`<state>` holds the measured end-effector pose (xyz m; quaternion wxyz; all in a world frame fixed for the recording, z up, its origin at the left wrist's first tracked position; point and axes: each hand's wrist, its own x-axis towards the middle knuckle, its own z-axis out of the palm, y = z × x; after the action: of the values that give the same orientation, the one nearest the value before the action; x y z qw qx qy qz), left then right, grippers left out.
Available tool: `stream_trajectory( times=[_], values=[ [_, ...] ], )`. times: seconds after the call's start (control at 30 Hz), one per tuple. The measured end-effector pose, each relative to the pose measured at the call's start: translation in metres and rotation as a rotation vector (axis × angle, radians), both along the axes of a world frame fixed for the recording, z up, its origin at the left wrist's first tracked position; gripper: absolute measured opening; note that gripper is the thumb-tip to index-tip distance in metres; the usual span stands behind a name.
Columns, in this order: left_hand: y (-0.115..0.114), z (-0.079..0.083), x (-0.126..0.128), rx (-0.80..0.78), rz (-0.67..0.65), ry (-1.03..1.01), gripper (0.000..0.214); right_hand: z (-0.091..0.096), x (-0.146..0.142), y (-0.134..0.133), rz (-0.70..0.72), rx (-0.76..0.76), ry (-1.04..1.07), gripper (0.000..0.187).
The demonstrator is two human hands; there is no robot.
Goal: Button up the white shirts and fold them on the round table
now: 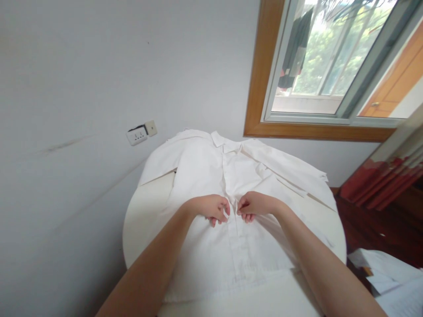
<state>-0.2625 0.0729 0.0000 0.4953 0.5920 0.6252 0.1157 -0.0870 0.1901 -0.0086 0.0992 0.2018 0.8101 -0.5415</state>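
Note:
A white collared shirt [211,176] lies flat, front up, on a round white table [142,211], its collar toward the wall and both sleeves spread to the sides. My left hand [211,208] and my right hand [253,205] rest side by side at the middle of the shirt. Each hand pinches an edge of the front button strip [233,207], fingers curled and closed on the cloth. The fingertips nearly touch each other over the strip.
A grey wall with a white socket [137,135] stands behind the table. A wooden-framed window [317,88] is at the upper right. Dark red furniture [380,185] and white papers [390,273] lie at the right.

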Motion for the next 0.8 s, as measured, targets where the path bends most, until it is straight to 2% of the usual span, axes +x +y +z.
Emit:
stream_trajectory(
  times=[0.1, 0.17, 0.4, 0.47, 0.53, 0.63, 0.7, 0.8],
  values=[
    [0.001, -0.001, 0.003, 0.036, -0.052, 0.062, 0.029, -0.003, -0.003, 0.002, 0.012, -0.014, -0.002, 0.015],
    [0.001, 0.000, 0.008, 0.065, -0.061, 0.132, 0.027, -0.001, -0.004, -0.001, 0.010, 0.043, -0.019, 0.019],
    [-0.001, 0.006, 0.020, 0.080, -0.045, 0.251, 0.015, 0.013, -0.010, -0.021, 0.012, 0.592, -0.141, 0.028],
    [-0.001, 0.006, 0.024, 0.056, -0.055, 0.295, 0.014, 0.018, -0.013, -0.027, -0.004, 0.658, -0.186, 0.030],
    [-0.004, 0.005, 0.028, 0.073, -0.056, 0.376, 0.016, 0.021, -0.015, -0.032, -0.026, 0.661, -0.243, 0.030],
    [-0.012, -0.001, 0.036, 0.268, -0.005, 0.545, 0.025, 0.021, -0.015, -0.039, -0.053, 0.700, -0.289, 0.026],
    [-0.020, -0.008, 0.041, 0.420, 0.045, 0.622, 0.026, 0.019, -0.014, -0.042, -0.095, 0.818, -0.232, 0.023],
    [-0.030, -0.019, 0.047, 0.519, 0.114, 0.656, 0.021, 0.012, -0.009, -0.041, -0.164, 0.948, -0.116, 0.023]
  ],
)
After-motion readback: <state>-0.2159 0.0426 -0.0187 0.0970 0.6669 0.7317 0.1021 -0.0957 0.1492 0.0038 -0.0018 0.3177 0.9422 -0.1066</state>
